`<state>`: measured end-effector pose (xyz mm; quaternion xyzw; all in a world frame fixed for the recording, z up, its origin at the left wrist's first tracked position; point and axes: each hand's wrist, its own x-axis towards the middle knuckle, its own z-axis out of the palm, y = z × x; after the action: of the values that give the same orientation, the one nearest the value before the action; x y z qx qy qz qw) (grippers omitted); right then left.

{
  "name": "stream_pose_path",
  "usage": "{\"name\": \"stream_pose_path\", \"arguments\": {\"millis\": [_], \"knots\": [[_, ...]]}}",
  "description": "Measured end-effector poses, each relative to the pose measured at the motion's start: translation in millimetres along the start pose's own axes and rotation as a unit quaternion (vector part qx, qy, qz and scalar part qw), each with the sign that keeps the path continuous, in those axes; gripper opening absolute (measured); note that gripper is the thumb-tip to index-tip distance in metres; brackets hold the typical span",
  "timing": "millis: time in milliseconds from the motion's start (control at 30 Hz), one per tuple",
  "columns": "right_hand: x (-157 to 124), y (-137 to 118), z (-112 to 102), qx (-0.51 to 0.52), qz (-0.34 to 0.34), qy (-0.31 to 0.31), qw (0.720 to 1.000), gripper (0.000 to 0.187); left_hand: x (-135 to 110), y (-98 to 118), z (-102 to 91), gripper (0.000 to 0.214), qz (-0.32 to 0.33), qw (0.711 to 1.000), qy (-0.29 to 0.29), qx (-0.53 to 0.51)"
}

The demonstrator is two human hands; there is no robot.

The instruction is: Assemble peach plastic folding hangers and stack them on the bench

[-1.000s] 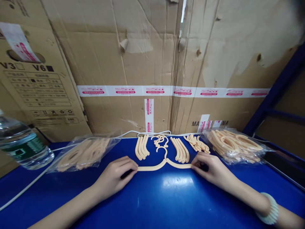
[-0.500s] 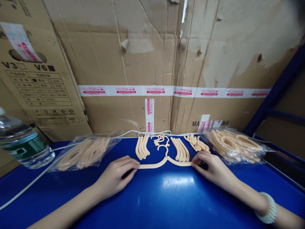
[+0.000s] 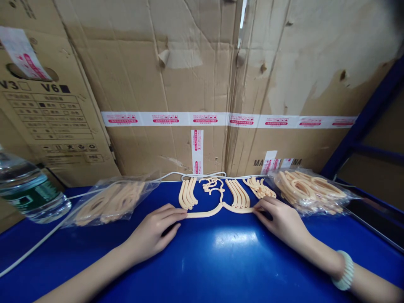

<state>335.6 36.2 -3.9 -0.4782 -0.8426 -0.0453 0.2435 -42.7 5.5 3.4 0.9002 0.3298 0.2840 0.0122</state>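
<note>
A peach plastic hanger (image 3: 217,210) lies flat on the blue table (image 3: 227,265), hook pointing away from me. My left hand (image 3: 154,231) pinches its left arm end with fingers closed. My right hand (image 3: 280,221) grips its right arm end the same way. Just behind the hanger lie a left row of curved arm pieces (image 3: 187,193), a small heap of hooks (image 3: 213,185), a right row of curved pieces (image 3: 240,194) and a pile of small parts (image 3: 260,188).
Clear bags of peach parts lie at the left (image 3: 110,201) and right (image 3: 311,189). A water bottle (image 3: 27,189) lies at the far left. A white cable (image 3: 38,246) runs along the table. Cardboard boxes (image 3: 202,84) wall the back; a blue shelf post (image 3: 362,122) stands right.
Both hands have slid the hanger a little away from me, toward the rows of parts. Their grip on its ends is the same.
</note>
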Motion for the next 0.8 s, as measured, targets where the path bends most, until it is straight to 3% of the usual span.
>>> {"name": "stream_pose_path", "arguments": {"millis": [533,800], "knots": [[0.8,-3.8,2.7,-0.044,-0.038,0.023,0.998,0.022,2.7,4.9,-0.3,0.027,-0.02,0.999,0.026,0.029],[-5.6,-14.5,-2.1,-0.047,-0.053,0.004,0.997,0.028,2.5,6.7,-1.9,0.021,-0.028,0.998,0.04,0.033]]}}
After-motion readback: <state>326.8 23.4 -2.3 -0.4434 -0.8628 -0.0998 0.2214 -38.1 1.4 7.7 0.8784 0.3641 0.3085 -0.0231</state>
